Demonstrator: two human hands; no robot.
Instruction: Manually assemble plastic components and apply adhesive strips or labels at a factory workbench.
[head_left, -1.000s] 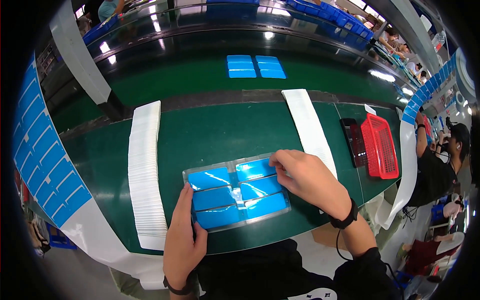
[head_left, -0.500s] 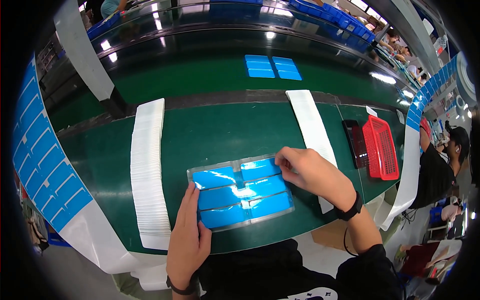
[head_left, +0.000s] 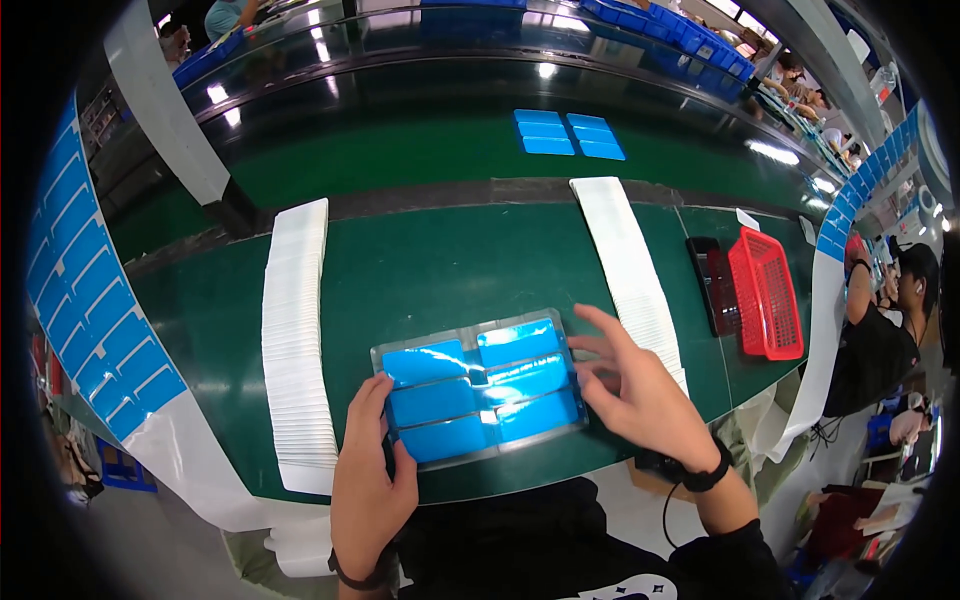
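Observation:
In front of me, near the table's front edge, lies a flat clear plastic tray [head_left: 470, 338] bearing several glossy blue rectangles [head_left: 433, 402] in two columns. My left hand [head_left: 372, 470] grips the tray's left edge, its fingertips at the upper left side and the thumb by the lower corner. Beside the tray's right edge is my right hand [head_left: 640, 385], fingers spread and nothing between them. Its fingertips are close to the rim; whether the thumb touches it I cannot tell.
Long rows of overlapping white strips [head_left: 298, 350] [head_left: 630, 255] flank the tray. A red basket [head_left: 768, 295] and a black device [head_left: 712, 288] sit at right. Blue-patterned sheet rolls [head_left: 95, 300] hang on both sides. On the far conveyor [head_left: 400, 150] lie more blue rectangles [head_left: 545, 132]. A co-worker [head_left: 880, 330] is at right.
My right hand has let go of the upper right blue rectangle, moved rightward off the tray and spread its fingers. The blue rectangles on the conveyor have shifted right.

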